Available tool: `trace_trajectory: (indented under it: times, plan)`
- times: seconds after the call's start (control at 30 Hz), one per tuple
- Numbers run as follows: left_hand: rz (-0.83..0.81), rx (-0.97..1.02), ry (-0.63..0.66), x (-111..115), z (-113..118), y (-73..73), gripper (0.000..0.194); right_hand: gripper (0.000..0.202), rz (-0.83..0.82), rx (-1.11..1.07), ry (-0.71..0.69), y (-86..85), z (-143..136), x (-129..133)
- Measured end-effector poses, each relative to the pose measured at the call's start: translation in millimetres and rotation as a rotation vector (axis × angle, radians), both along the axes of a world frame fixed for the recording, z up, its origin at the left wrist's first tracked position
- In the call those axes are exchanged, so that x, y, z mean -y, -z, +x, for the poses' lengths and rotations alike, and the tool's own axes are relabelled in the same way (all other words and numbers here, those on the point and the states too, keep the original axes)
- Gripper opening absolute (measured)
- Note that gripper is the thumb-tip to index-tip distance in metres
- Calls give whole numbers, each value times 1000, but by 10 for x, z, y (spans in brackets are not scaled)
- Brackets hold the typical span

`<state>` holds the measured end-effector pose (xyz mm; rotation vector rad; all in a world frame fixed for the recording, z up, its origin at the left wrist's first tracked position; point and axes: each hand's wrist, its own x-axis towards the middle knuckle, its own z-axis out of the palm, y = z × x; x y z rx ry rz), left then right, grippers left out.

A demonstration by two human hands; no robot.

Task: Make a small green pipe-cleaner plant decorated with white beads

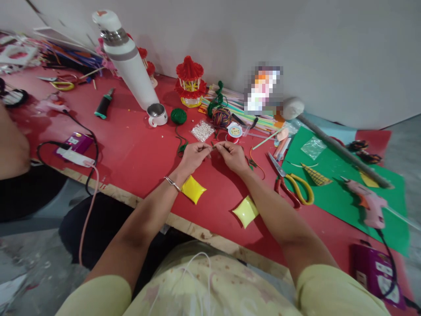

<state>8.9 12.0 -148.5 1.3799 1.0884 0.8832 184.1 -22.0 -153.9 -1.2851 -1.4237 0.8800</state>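
Observation:
Above the red table [131,153], my left hand [194,157] and my right hand [232,156] meet almost fingertip to fingertip. Each is closed in a pinch on something thin and dark, too small to make out. Just beyond them are a bag of white beads [201,131] and a white-topped spool [234,131] with red thread. Dark green yarn [181,148] lies beside my left fingers. A yellow packet [194,189] is next to my left wrist, and a paler yellow packet [246,212] touches my right forearm.
A tall white bottle [131,72], a steel-lined cup [157,115] and a red paper lantern [190,83] stand behind. Scissors [297,186], a green sheet [345,206] and a pink glue gun [368,202] lie right. Another person's arm [13,145] shows at far left.

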Motion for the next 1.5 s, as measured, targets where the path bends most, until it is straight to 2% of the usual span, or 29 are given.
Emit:
trace_trajectory:
  times: [0.13,0.33,0.47,0.63,0.97,1.23,1.5]
  plan:
    - [-5,21,-14,-3,2,14,20,40,-77,-114,62,-44,-3,13]
    - [-7,40,-2,15,11,-28,18,36,-63,-30,-71,-127,-9,40]
    - [12,30,-5,7,4,-10,20,28,-51,28,-33,-113,-10,36]
    - [11,34,3,-8,1,32,22,29,-61,21,-39,-99,-10,34]
    - [-4,45,-22,9,12,-8,19,22,-25,52,-38,-70,-10,29]
    - [9,20,-64,11,19,1,19,27,-68,21,-17,-122,-17,40]
    - [57,-2,-19,13,19,22,21,29,-92,22,-11,-106,-11,26]
